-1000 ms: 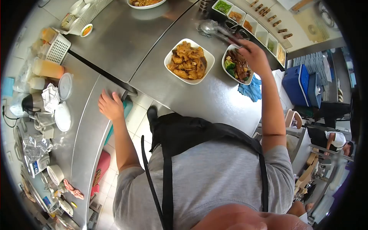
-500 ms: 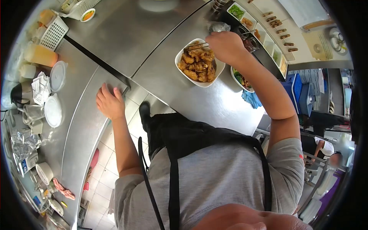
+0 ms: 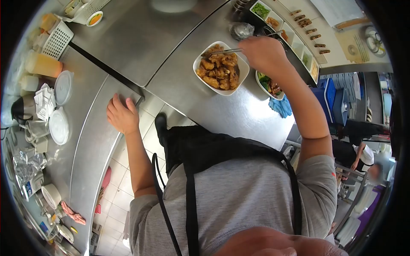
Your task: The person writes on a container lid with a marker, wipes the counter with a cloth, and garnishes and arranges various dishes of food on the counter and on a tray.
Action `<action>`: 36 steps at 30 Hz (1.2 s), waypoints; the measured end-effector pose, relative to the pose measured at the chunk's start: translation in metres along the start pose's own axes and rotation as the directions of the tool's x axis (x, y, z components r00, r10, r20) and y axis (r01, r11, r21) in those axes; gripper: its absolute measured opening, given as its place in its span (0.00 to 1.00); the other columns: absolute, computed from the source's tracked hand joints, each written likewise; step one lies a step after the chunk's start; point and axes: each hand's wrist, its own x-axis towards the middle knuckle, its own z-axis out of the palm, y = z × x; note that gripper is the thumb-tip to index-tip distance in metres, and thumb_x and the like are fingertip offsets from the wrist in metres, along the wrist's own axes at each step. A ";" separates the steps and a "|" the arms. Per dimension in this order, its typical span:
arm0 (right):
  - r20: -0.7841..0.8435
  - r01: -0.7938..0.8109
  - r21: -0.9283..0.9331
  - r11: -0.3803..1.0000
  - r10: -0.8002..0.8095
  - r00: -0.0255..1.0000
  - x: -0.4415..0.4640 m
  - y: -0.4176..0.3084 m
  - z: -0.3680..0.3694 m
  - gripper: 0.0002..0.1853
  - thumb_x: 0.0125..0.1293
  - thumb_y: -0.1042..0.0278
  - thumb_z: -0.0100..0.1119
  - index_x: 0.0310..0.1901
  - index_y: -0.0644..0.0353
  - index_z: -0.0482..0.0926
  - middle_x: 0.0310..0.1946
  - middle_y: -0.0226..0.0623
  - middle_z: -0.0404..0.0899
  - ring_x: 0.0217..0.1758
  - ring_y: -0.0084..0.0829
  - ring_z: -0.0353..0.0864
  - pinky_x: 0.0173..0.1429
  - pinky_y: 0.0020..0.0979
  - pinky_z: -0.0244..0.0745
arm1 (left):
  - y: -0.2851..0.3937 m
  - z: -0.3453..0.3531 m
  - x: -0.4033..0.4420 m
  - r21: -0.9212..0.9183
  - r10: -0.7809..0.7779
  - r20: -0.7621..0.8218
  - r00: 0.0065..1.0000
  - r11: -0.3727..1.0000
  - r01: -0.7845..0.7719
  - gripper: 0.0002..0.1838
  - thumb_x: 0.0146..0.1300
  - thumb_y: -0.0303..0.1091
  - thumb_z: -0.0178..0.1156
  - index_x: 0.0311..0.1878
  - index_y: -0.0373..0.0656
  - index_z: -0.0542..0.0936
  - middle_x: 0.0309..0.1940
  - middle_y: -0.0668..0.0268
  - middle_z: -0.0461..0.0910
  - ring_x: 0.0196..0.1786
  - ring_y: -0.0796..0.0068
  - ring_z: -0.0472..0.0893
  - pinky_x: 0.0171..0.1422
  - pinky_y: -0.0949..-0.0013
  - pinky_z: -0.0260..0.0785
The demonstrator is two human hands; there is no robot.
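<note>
My right hand (image 3: 265, 53) is closed around a pair of thin metal tongs (image 3: 230, 51). The tips reach into a white square bowl (image 3: 197, 68) of glazed brown fried pieces (image 3: 220, 68), which look like chicken, at the upper left of the food. A second white bowl (image 3: 269, 83) with green vegetables and brown pieces sits partly under my right forearm. My left hand (image 3: 122, 114) lies with fingers stretched out on the edge of the steel counter at left, holding nothing.
A rack of toppings in white trays (image 3: 259, 10) lines the back right, with a plastic-wrapped item (image 3: 242, 30) before it. A blue cloth (image 3: 280, 106) lies by the second bowl. Lids (image 3: 59, 126), jugs and a white basket (image 3: 57, 40) crowd the left. Another person (image 3: 363, 155) stands far right.
My right hand has shifted slightly right, and the tongs' tips remain at the bowl's upper left. My left hand stays put. The person far right has moved a little.
</note>
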 end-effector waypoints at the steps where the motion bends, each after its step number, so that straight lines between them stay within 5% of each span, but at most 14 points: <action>1: -0.030 -0.016 0.002 1.000 0.016 0.999 -0.010 0.002 0.001 0.03 0.49 0.70 0.49 0.27 0.53 0.73 0.27 0.32 0.74 0.31 0.34 0.75 0.32 0.33 0.71 | 0.000 0.000 0.000 -0.004 -0.001 0.000 1.000 1.000 0.001 0.23 0.51 0.44 0.51 0.50 0.47 0.67 0.47 0.62 0.68 0.51 0.62 0.65 0.52 0.61 0.55; 10: 0.017 -0.109 0.000 0.994 0.109 0.994 -0.067 0.016 0.020 0.07 0.52 0.68 0.49 0.34 0.50 0.75 0.27 0.29 0.74 0.31 0.31 0.75 0.33 0.31 0.70 | 0.001 -0.002 0.001 0.032 0.029 0.008 1.000 0.999 -0.029 0.22 0.51 0.45 0.51 0.49 0.47 0.68 0.47 0.63 0.68 0.50 0.61 0.65 0.51 0.60 0.55; 16: -0.101 -0.214 0.185 0.959 0.235 0.967 -0.075 0.003 0.011 0.07 0.51 0.67 0.51 0.34 0.51 0.74 0.28 0.30 0.73 0.34 0.31 0.75 0.36 0.31 0.69 | 0.002 -0.002 0.000 0.031 0.014 0.009 1.000 0.999 -0.014 0.22 0.51 0.44 0.51 0.49 0.47 0.68 0.47 0.62 0.68 0.50 0.61 0.65 0.51 0.60 0.55; 22: -0.164 -0.064 0.075 0.995 0.076 0.983 -0.074 -0.012 0.037 0.04 0.52 0.68 0.50 0.30 0.55 0.73 0.25 0.31 0.72 0.29 0.32 0.75 0.32 0.31 0.71 | 0.002 -0.002 0.000 0.034 0.020 0.011 1.000 0.999 -0.021 0.21 0.51 0.44 0.51 0.49 0.47 0.68 0.46 0.62 0.68 0.49 0.61 0.65 0.51 0.60 0.56; 25: -0.050 -0.164 0.128 0.978 0.171 0.984 -0.072 -0.010 0.045 0.06 0.53 0.68 0.48 0.32 0.55 0.74 0.26 0.34 0.74 0.29 0.34 0.76 0.33 0.33 0.71 | 0.002 -0.001 0.000 0.022 0.014 0.005 1.000 1.000 -0.015 0.21 0.51 0.44 0.51 0.48 0.47 0.68 0.46 0.62 0.68 0.49 0.60 0.66 0.51 0.60 0.56; 32: 0.269 -0.454 0.684 0.571 0.381 0.885 -0.083 -0.012 0.084 0.11 0.56 0.65 0.48 0.37 0.62 0.75 0.23 0.39 0.75 0.27 0.35 0.75 0.32 0.30 0.67 | 0.002 0.000 -0.001 0.024 0.016 -0.011 1.000 1.000 -0.016 0.21 0.51 0.44 0.51 0.48 0.47 0.69 0.46 0.63 0.68 0.49 0.61 0.66 0.50 0.60 0.56; 34: 0.409 -0.541 0.770 0.338 0.388 0.826 -0.087 -0.017 0.089 0.12 0.57 0.65 0.47 0.36 0.63 0.75 0.23 0.41 0.75 0.28 0.35 0.75 0.33 0.30 0.66 | 0.002 0.000 -0.001 0.022 0.019 -0.016 1.000 1.000 -0.019 0.21 0.51 0.44 0.51 0.48 0.48 0.68 0.46 0.63 0.68 0.49 0.61 0.66 0.50 0.60 0.56; 36: 0.429 -0.549 0.770 0.324 0.375 0.822 -0.091 -0.017 0.081 0.12 0.56 0.63 0.47 0.34 0.62 0.75 0.23 0.42 0.75 0.29 0.40 0.75 0.33 0.32 0.68 | 0.003 -0.002 -0.001 0.055 0.022 0.000 1.000 0.998 -0.022 0.20 0.53 0.45 0.49 0.49 0.48 0.69 0.46 0.63 0.69 0.49 0.61 0.66 0.49 0.60 0.57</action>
